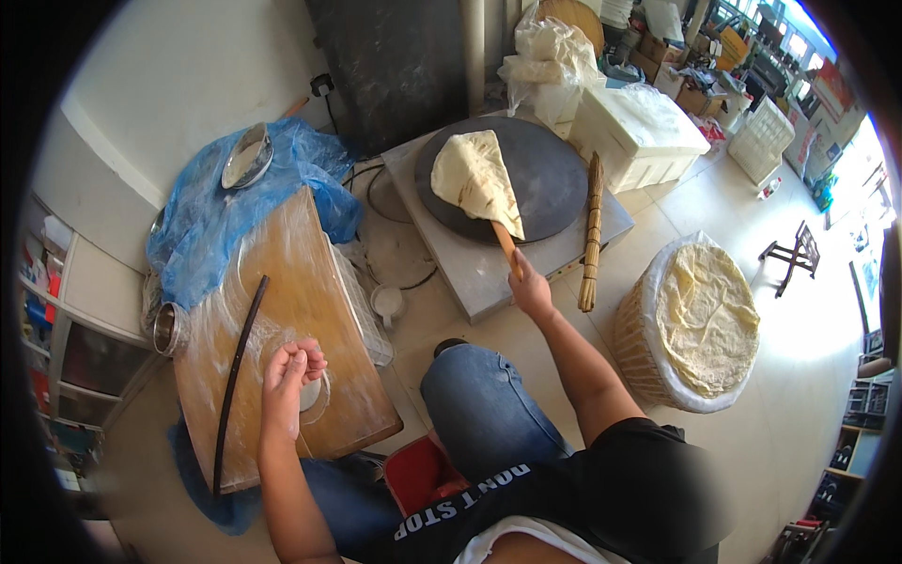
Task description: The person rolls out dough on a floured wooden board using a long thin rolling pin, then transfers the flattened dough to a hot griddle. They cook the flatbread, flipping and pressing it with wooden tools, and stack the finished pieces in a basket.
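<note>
My right hand [530, 287] grips the wooden handle of a flat spatula [504, 242]. Draped over the spatula's far part is a folded, pale flatbread [476, 175] with brown spots, above the round dark griddle [553, 194]. My left hand [290, 370] hovers over a floured wooden board [352, 409], fingers loosely curled, with no object visible in it. Partly hidden behind that hand lies a round white thing [310, 395], perhaps dough. A thin dark rolling pin [239, 374] lies along the board's left side.
Blue plastic sheeting [211, 211] with a bowl [248, 156] covers the board's far end. A straw brush [593, 233] rests at the griddle stand's right edge. To the right stands a lined basket of flatbreads [708, 317]. Behind it is a white foam box [638, 134].
</note>
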Tool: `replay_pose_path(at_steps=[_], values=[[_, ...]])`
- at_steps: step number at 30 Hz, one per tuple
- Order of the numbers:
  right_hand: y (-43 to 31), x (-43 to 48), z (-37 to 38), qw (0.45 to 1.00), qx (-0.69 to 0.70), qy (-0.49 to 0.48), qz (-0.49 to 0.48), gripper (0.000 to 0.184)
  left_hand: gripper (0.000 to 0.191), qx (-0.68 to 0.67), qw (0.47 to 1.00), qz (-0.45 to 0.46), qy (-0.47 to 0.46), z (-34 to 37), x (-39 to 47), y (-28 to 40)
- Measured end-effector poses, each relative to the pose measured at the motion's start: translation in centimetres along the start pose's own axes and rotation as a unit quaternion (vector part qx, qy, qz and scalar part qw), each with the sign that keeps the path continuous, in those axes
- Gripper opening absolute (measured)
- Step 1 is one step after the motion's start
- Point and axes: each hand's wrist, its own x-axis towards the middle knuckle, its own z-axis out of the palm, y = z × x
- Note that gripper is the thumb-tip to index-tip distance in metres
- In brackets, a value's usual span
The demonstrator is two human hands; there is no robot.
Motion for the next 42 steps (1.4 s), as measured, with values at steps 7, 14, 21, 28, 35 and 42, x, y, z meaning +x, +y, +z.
replay_pose_path(at_steps=[7,14,21,28,35,42], values=[[2.1,5.8,-9.0,0.603,0.692,-0.112,0.381,0.025,0.026,0.020,0.999,-0.029,-0.010,-0.1,-0.2,0.2],[4.3,2.3,-12.1,0.573,0.751,-0.139,0.297,0.022,0.028,0.054,0.995,-0.039,-0.078,0.7,-0.7,0.6],[3.9,-1.7,-7.2,0.989,0.014,0.064,0.131,0.060,0.027,0.060,0.994,-0.049,-0.071,0.9,-0.5,0.3],[-6.1,-3.8,-3.2,0.995,0.073,0.010,0.059,0.087,0.028,0.068,0.992,-0.090,-0.051,2.8,2.0,-2.5],[-22.3,-3.1,0.9,0.899,0.338,-0.112,-0.253,0.083,0.045,0.069,0.997,0.029,-0.032,13.6,12.2,-4.8],[-6.0,3.3,-6.1,0.968,-0.161,0.140,-0.131,0.055,0.017,-0.089,0.991,-0.086,0.050,8.3,13.0,-4.1]])
